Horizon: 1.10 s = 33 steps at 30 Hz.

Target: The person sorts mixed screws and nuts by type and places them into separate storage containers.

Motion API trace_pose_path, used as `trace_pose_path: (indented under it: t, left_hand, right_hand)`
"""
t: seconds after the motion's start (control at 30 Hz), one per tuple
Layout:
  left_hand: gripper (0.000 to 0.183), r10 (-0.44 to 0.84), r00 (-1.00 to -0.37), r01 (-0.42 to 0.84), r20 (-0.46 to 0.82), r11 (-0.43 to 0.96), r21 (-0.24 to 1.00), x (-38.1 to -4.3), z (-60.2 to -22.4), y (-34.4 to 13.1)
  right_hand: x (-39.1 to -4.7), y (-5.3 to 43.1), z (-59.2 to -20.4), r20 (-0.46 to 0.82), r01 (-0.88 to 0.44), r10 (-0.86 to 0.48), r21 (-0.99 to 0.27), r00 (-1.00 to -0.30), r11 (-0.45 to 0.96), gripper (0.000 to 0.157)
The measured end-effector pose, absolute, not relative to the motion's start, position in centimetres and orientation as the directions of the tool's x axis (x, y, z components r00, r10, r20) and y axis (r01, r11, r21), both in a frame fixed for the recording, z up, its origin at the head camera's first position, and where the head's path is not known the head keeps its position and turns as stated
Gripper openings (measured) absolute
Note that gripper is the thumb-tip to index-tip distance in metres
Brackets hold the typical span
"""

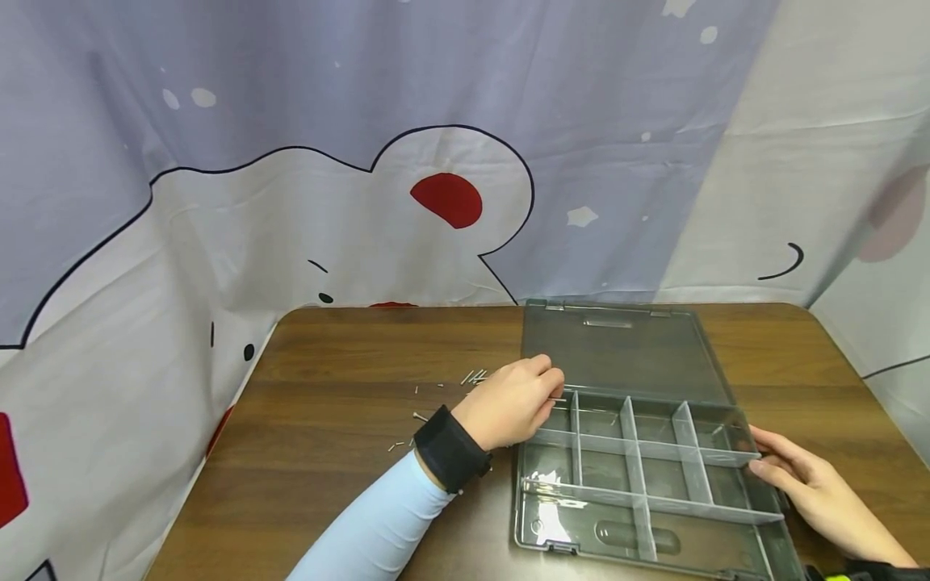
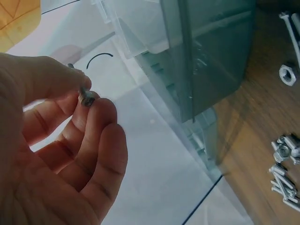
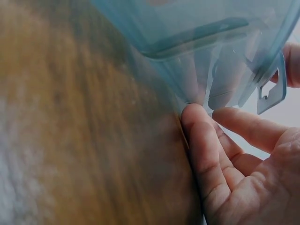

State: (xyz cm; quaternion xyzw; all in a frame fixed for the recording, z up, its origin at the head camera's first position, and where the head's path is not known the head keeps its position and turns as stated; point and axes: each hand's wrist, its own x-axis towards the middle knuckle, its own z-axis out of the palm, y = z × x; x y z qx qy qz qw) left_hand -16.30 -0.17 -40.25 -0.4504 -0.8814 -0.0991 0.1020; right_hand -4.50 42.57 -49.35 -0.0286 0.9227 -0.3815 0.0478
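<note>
The fingers and thumb of the left hand (image 1: 512,402) pinch a small silver metal screw (image 2: 83,91), its thicker end showing at the fingertips. That screw is at the far-left compartment of a transparent grey plastic organiser box (image 1: 603,472); whether it hangs above the rim or dips below it cannot be told. The other left fingers curve inward, gripping nothing else. At the box's right side, the right hand (image 1: 814,484) has its fingers loosely bent and unclenched, their tips touching the outer wall.

The box stands on a brown wood-grain table (image 1: 291,452), its grey see-through lid (image 1: 617,347) laid back on the far side. Pale translucent dividers (image 1: 632,448) split it into two rows of small compartments, with wider ones along the near edge. Left of the box, close to the left hand, thin silver screws (image 1: 475,377) lie scattered; the left wrist view also shows a silver hex nut (image 2: 288,75) there. A black wristband (image 1: 450,449) circles the left wrist above a light blue sleeve (image 1: 378,516).
</note>
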Motion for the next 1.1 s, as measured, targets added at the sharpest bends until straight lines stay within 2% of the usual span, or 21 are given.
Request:
trace_pose_path:
  t: [0.13,0.17,0.27,0.4,0.6,0.83,0.97,1.1]
  left_hand:
    - [0.102,0.738,-0.659,0.752,0.148,0.639,0.159,-16.0,-40.3,-1.4]
    - [0.116,0.725,-0.679,0.733,0.118,0.658,0.175,-16.0,-40.3,-1.8]
    - [0.129,0.69,-0.72,0.688,0.069,0.697,0.203,-16.1,-40.1,-3.5]
    - [0.128,0.672,-0.737,0.668,0.064,0.713,0.213,-16.5,-40.2,-5.6]
    - [0.116,0.646,-0.763,0.636,0.031,0.741,0.217,-17.8,-41.2,-8.2]
    - [0.107,0.65,-0.76,0.633,0.004,0.739,0.23,-19.3,-42.8,-9.9]
    - [0.092,0.654,-0.757,0.632,-0.008,0.734,0.25,-19.8,-43.4,-10.2]
    - [0.067,0.656,-0.754,0.64,0.016,0.73,0.239,-20.6,-44.1,-10.2]
  right_hand:
    - [-4.5,42.6,-49.5,-0.053,-0.028,-0.093,-0.707,-0.994,0.706,0.056]
    - [-4.5,42.6,-49.5,-0.054,-0.029,-0.096,-0.709,-0.994,0.704,0.056]
    - [-4.4,42.6,-49.5,-0.053,-0.032,-0.098,-0.709,-0.994,0.704,0.056]
    - [-4.3,42.8,-49.4,-0.041,-0.037,-0.093,-0.708,-0.995,0.705,0.056]
    - [-4.3,42.9,-49.4,-0.053,-0.04,-0.111,-0.712,-0.992,0.701,0.056]
    - [-4.4,42.9,-49.4,-0.058,-0.038,-0.115,-0.716,-0.992,0.697,0.056]
    - [-4.4,42.9,-49.5,-0.041,-0.045,-0.11,-0.731,-0.993,0.68,0.056]
    - [-4.4,42.8,-49.5,-0.031,-0.049,-0.107,-0.742,-0.994,0.669,0.056]
